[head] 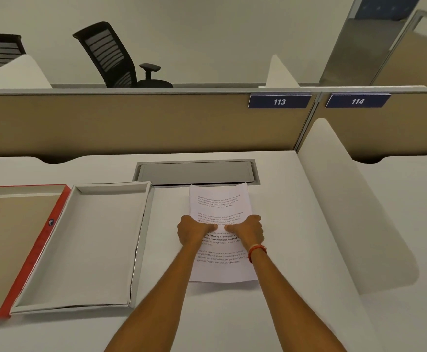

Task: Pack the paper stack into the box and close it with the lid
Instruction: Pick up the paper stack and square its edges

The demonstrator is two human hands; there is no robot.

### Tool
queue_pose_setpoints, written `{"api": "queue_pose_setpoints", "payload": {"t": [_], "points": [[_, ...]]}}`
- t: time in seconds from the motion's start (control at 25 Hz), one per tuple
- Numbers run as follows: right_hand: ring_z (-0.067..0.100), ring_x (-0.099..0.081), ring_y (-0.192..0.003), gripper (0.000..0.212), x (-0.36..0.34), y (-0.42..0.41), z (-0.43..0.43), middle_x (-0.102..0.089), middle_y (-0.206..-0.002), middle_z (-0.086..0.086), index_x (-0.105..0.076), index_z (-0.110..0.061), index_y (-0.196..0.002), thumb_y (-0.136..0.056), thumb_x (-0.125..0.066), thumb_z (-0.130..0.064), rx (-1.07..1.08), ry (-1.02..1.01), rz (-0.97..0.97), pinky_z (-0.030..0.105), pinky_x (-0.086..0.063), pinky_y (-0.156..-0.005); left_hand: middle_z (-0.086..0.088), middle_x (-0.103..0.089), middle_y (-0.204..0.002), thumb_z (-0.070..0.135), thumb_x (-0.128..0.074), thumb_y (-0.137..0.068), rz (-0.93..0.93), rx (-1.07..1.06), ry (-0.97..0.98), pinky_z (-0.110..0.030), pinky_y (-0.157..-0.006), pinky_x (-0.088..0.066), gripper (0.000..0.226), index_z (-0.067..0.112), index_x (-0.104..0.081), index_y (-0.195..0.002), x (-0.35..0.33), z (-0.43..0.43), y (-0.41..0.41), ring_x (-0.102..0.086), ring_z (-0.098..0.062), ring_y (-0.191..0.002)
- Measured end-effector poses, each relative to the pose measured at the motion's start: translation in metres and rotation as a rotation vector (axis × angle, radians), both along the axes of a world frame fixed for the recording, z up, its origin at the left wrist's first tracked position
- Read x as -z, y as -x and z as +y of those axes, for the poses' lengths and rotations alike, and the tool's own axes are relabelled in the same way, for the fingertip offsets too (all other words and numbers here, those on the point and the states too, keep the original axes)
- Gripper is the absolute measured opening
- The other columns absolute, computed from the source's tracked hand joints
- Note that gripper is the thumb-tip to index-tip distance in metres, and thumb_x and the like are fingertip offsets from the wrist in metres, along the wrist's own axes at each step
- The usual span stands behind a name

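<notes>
Paper stack (220, 199) lies on table (309, 250), just right of the empty box (80, 250). Left hand (193, 229) and right hand (248, 231) grip its side edges, thumbs on top. Red-rimmed lid (37, 250) lies upturned beside box. Nothing packed yet; loading and lidding remain.

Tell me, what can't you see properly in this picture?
- Paper stack, head view: print too small to read, and the left hand and right hand cover its middle.
- Fingers under the stack's edges: hidden by the paper.
- Red lid: left side cut off by the picture edge.
- Sheet count: cannot tell from above.
</notes>
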State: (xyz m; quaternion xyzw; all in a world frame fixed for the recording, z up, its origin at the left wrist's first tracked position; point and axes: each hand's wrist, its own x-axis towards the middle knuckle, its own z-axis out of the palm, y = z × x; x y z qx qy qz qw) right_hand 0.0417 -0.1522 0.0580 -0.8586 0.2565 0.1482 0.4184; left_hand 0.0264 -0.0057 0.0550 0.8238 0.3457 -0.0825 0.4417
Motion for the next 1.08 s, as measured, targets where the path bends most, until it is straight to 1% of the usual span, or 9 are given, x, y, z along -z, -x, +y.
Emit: {"api": "queue_pose_setpoints", "payload": {"t": [0.12,0.24,0.32,0.48,0.6,0.68,0.84,0.92,1.08], "points": [[0.032,-0.065,-0.101,0.080,-0.014,0.001,0.002,-0.064,-0.113,0.013,-0.041,-0.009,-0.111,-0.056,-0.089,-0.040,0.023,0.010,-0.089,0.047,-0.057,-0.085,-0.009,-0.074,-0.103,0.041,-0.088,-0.061,-0.111,-0.037,-0.008,-0.021,-0.049,-0.047,0.052,0.012,-0.064,-0.097,-0.014,-0.003,0.006,-0.071,-0.024,-0.077],[0.031,-0.063,-0.103,0.081,-0.036,0.002,0.002,-0.061,-0.114,0.012,-0.040,-0.009,-0.113,-0.058,-0.087,-0.044,0.035,-0.004,-0.265,0.047,-0.056,-0.085,-0.008,-0.070,-0.107,0.043,-0.087,-0.061,-0.262,-0.110,-0.066,-0.029,-0.062,-0.055,0.061,0.010,-0.059,-0.103,-0.040,-0.008,0.009,-0.070,-0.027,-0.087],[0.029,-0.061,-0.103,0.082,-0.047,0.004,0.002,-0.057,-0.115,0.010,-0.038,-0.012,-0.115,-0.059,-0.087,-0.046,0.035,-0.033,-0.414,0.047,-0.057,-0.086,-0.008,-0.069,-0.107,0.043,-0.086,-0.063,-0.379,-0.162,-0.070,-0.031,-0.066,-0.057,0.061,0.012,-0.056,-0.106,-0.058,-0.012,0.012,-0.069,-0.025,-0.085],[0.026,-0.058,-0.102,0.070,-0.056,0.016,0.002,-0.053,-0.115,0.005,-0.035,-0.027,-0.112,-0.065,-0.085,-0.038,0.091,-0.209,-0.642,0.044,-0.060,-0.080,0.000,-0.065,-0.102,0.037,-0.087,-0.065,-0.586,-0.220,0.062,-0.018,-0.057,-0.051,0.055,0.022,-0.052,-0.106,-0.076,-0.021,0.021,-0.063,-0.017,-0.076],[0.025,-0.060,-0.103,0.067,-0.057,0.028,0.001,-0.053,-0.117,0.005,-0.034,-0.033,-0.113,-0.071,-0.085,-0.029,0.136,-0.355,-0.748,0.038,-0.063,-0.076,0.006,-0.063,-0.102,0.031,-0.086,-0.069,-0.732,-0.272,0.181,-0.020,-0.066,-0.054,0.054,0.031,-0.050,-0.108,-0.077,-0.029,0.032,-0.063,-0.014,-0.076],[0.022,-0.060,-0.104,0.067,-0.055,0.037,0.001,-0.054,-0.117,0.005,-0.034,-0.034,-0.114,-0.072,-0.085,-0.025,0.153,-0.406,-0.803,0.030,-0.062,-0.075,0.005,-0.064,-0.102,0.027,-0.086,-0.070,-0.809,-0.289,0.244,-0.019,-0.070,-0.056,0.052,0.032,-0.052,-0.109,-0.073,-0.033,0.040,-0.065,-0.012,-0.081],[0.015,-0.060,-0.103,0.069,-0.049,0.049,0.000,-0.056,-0.115,0.006,-0.036,-0.026,-0.115,-0.070,-0.086,-0.017,0.189,-0.485,-0.836,0.018,-0.059,-0.071,0.005,-0.064,-0.099,0.018,-0.086,-0.069,-0.885,-0.277,0.295,-0.007,-0.066,-0.051,0.052,0.030,-0.053,-0.107,-0.066,-0.034,0.051,-0.066,-0.012,-0.088],[0.015,-0.060,-0.103,0.069,-0.045,0.053,-0.002,-0.057,-0.114,0.005,-0.036,-0.024,-0.115,-0.069,-0.087,-0.015,0.202,-0.513,-0.828,0.018,-0.059,-0.072,0.005,-0.064,-0.098,0.019,-0.086,-0.068,-0.885,-0.252,0.291,-0.009,-0.069,-0.053,0.052,0.028,-0.054,-0.108,-0.062,-0.033,0.054,-0.066,-0.012,-0.087],[0.020,-0.060,-0.106,0.067,-0.034,0.061,-0.005,-0.057,-0.112,0.002,-0.036,-0.026,-0.116,-0.071,-0.085,-0.014,0.210,-0.551,-0.811,0.016,-0.058,-0.072,0.009,-0.063,-0.097,0.024,-0.084,-0.068,-0.855,-0.218,0.273,-0.022,-0.076,-0.056,0.051,0.030,-0.052,-0.108,-0.052,-0.033,0.060,-0.065,-0.008,-0.084]]}}
